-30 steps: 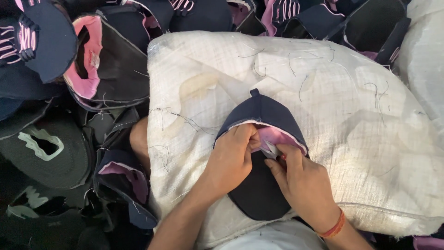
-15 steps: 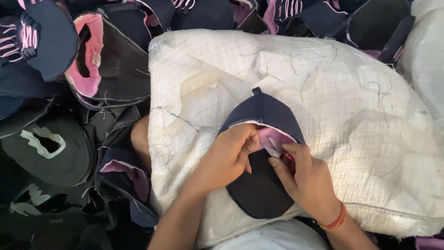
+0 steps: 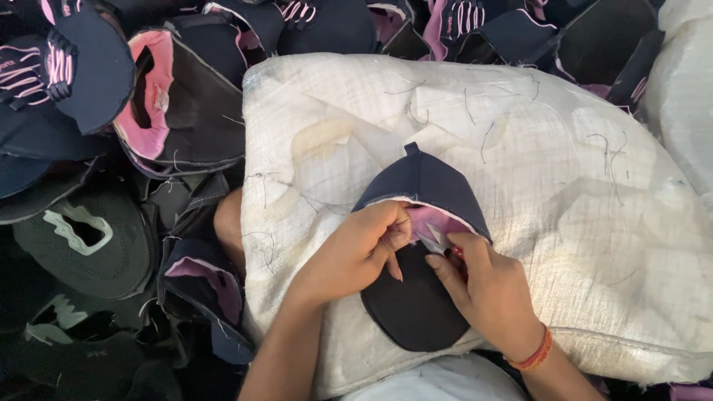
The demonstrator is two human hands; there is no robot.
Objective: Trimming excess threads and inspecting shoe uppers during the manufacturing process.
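Note:
A navy cap piece (image 3: 425,186) with a pink lining and a black brim (image 3: 412,304) lies on a white woven sack (image 3: 564,186) on my lap. My left hand (image 3: 356,249) pinches the pink inner edge of the cap. My right hand (image 3: 486,289) holds a small metal thread snipper (image 3: 434,239), its tips at the cap's lining just beside my left fingers. An orange band circles my right wrist.
Loose thread ends lie scattered over the sack. Heaps of navy, black and pink cap pieces (image 3: 148,126) fill the left side and the top edge. Another white sack (image 3: 683,96) bulges at the right.
My right hand has shifted a little up and left, bringing the snipper closer to my left fingers at the pink lining. The cap stays in place.

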